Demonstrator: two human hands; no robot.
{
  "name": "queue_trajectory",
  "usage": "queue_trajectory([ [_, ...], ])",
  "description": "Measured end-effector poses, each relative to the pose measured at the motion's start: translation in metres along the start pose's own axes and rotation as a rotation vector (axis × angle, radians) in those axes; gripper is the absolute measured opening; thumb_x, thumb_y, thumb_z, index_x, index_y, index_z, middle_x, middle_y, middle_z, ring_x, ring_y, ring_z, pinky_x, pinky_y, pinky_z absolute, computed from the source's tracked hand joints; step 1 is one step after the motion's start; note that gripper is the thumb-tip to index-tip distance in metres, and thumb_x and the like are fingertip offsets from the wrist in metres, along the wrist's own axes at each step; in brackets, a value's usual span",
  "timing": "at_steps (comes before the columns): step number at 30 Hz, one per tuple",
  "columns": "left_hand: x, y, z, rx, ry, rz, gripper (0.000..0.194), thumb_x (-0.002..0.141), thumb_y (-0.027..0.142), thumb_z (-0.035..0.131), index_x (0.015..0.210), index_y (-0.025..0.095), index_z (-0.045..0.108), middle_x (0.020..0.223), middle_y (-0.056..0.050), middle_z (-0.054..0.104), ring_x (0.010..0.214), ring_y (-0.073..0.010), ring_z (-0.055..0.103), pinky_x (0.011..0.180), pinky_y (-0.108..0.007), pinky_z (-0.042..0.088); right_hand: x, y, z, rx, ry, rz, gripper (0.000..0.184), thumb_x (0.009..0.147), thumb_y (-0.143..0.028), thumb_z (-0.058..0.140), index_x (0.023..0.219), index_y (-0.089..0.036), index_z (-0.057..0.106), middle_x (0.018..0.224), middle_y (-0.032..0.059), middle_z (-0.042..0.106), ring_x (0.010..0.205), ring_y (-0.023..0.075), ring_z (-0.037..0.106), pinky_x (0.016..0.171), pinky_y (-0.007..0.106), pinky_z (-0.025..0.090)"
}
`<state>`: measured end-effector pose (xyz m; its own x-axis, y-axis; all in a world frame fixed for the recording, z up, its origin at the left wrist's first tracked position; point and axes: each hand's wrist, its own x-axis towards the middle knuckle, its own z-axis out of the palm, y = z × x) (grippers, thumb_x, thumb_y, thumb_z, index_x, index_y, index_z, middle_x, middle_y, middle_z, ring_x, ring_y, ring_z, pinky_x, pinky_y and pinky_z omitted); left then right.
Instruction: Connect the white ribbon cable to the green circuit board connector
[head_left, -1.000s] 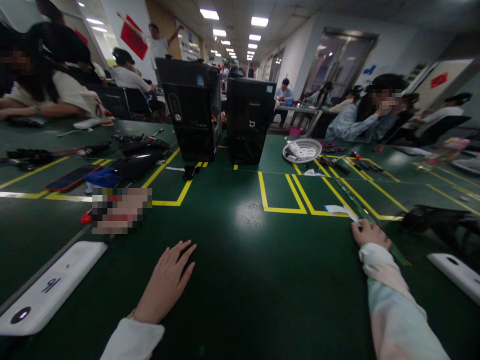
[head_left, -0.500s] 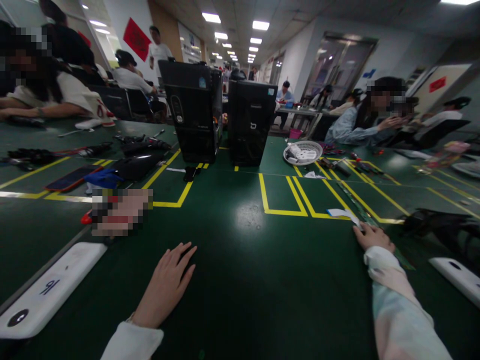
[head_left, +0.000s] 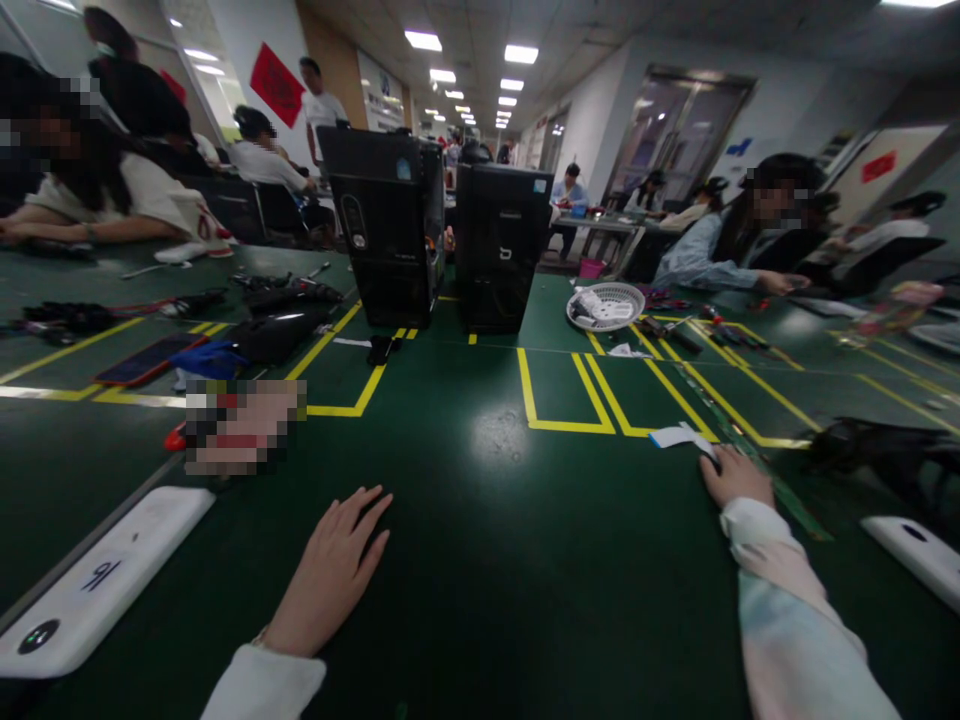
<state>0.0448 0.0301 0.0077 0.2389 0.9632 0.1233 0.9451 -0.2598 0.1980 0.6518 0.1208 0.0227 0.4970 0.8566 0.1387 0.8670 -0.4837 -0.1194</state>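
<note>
My left hand [head_left: 330, 570] lies palm down on the green table [head_left: 510, 560], fingers stretched and slightly apart, with nothing in it. Over to the right, my right hand [head_left: 739, 478] is closed at the fingertips on one end of a white flat ribbon cable [head_left: 684, 434]. The cable's blue-tipped end points left, over the yellow tape marking. Just behind and right of that hand runs a long narrow green strip [head_left: 784, 492], partly covered by the hand.
Two black computer towers [head_left: 386, 230] stand at the back centre. A white basket [head_left: 637, 303] holds white parts. A white device [head_left: 97, 590] lies at the left, another white device [head_left: 911, 545] at the right. Tools and cables lie around, and several people sit beyond.
My right hand has moved slightly left and nearer, and the ribbon cable has shifted left with it. More of the green strip shows. My left hand stays still.
</note>
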Motion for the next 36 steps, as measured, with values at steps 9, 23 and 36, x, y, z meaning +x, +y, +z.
queue_trajectory([
  [9, -0.001, -0.003, 0.001, -0.022, -0.026, -0.008, 0.053, 0.093, 0.046, 0.037, 0.141, 0.024, 0.042, 0.15, -0.009, 0.04, 0.137, -0.0295, 0.036, 0.11, -0.056, 0.03, -0.037, -0.096, 0.019, 0.095, 0.048, -0.543, 0.041, 0.089, -0.031, 0.042, 0.121, -0.014, 0.061, 0.131, 0.0152, 0.055, 0.12, 0.0298, 0.051, 0.101, 0.049, 0.041],
  [23, 0.001, 0.006, -0.004, 0.018, 0.023, 0.003, 0.051, 0.093, 0.044, 0.037, 0.139, 0.023, 0.046, 0.146, -0.009, 0.046, 0.135, -0.028, 0.039, 0.112, -0.053, 0.029, -0.202, -0.231, -0.01, 0.411, -0.234, -1.339, 0.044, 0.088, -0.023, 0.048, 0.132, -0.019, 0.048, 0.139, 0.0093, 0.049, 0.125, 0.0247, 0.042, 0.105, 0.048, 0.037],
  [36, 0.001, 0.008, -0.007, -0.015, -0.008, -0.025, 0.053, 0.092, 0.045, 0.037, 0.139, 0.023, 0.046, 0.148, -0.008, 0.043, 0.136, -0.0295, 0.038, 0.111, -0.055, 0.03, -0.201, -0.226, -0.015, 0.485, -0.358, -1.459, 0.06, 0.088, -0.038, 0.05, 0.143, -0.019, 0.036, 0.145, 0.0125, 0.042, 0.131, 0.0227, 0.039, 0.106, 0.043, 0.037],
])
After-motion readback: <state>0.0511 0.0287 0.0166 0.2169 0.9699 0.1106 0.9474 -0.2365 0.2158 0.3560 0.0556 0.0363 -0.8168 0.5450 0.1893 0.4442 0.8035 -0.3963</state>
